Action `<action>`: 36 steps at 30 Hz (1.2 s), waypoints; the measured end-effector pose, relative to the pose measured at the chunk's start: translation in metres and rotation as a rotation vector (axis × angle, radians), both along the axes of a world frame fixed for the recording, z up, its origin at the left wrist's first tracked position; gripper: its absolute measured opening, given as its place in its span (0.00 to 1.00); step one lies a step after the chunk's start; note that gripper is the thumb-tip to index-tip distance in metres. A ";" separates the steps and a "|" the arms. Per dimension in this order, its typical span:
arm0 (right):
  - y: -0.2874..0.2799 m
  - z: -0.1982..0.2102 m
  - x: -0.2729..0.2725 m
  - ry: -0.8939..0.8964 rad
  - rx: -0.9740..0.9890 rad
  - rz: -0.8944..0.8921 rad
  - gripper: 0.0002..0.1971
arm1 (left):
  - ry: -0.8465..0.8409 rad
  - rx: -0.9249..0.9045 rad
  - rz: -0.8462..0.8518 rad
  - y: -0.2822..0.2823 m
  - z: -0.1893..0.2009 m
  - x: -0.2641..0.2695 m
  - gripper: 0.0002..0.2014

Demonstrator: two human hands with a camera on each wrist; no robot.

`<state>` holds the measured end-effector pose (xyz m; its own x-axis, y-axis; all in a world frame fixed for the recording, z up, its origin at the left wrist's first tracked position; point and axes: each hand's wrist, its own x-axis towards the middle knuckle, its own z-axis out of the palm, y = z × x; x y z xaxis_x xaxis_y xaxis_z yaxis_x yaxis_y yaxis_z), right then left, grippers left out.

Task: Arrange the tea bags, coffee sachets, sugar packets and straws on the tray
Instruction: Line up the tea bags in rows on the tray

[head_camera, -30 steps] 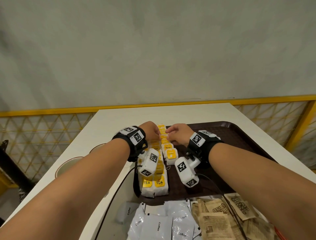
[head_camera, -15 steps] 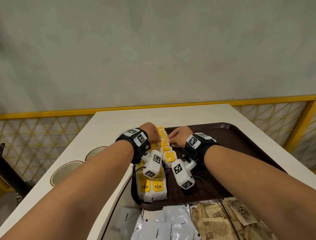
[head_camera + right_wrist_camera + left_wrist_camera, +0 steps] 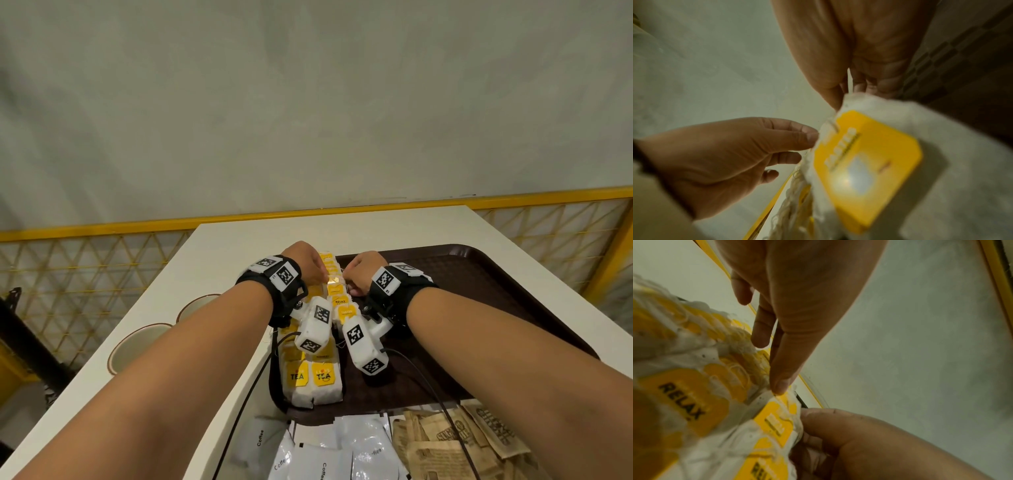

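A row of white tea bags (image 3: 323, 377) with yellow tags runs along the left side of the brown tray (image 3: 496, 308). Both hands work at the row's far end. My left hand (image 3: 308, 263) comes from the left, and its thumb and forefinger meet on the edge of a tea bag (image 3: 772, 423). My right hand (image 3: 359, 274) has curled fingers that pinch the top edge of a tea bag (image 3: 869, 154) from the right. The fingertips are hidden behind the knuckles in the head view.
White coffee sachets (image 3: 325, 455) and brown sugar packets (image 3: 462, 445) lie in heaps at the tray's near edge. Two cups (image 3: 144, 346) stand on the white table to the left. A yellow mesh railing (image 3: 85, 274) borders the table on both sides.
Both hands stay at the far end of the tea bag row and have drawn slightly apart, so more yellow tags show between them.
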<state>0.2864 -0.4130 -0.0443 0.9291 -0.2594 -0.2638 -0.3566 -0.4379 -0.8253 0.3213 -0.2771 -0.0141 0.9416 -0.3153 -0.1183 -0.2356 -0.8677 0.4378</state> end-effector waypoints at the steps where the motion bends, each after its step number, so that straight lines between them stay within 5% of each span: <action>1: -0.001 -0.003 0.003 0.045 0.028 0.009 0.09 | 0.003 0.005 0.000 0.000 0.000 0.000 0.04; 7: -0.003 0.010 -0.007 -0.029 0.025 0.049 0.07 | 0.007 0.015 0.028 0.000 -0.004 0.003 0.05; 12: 0.004 0.010 0.000 -0.078 -0.217 0.077 0.10 | 0.014 0.002 0.041 -0.001 -0.003 0.002 0.03; 27: -0.011 0.014 -0.033 -0.069 0.114 -0.090 0.13 | -0.017 -0.002 0.035 0.006 0.005 0.003 0.16; 36: -0.003 0.015 -0.050 -0.085 0.047 0.072 0.09 | 0.031 0.035 -0.091 0.010 0.009 -0.013 0.16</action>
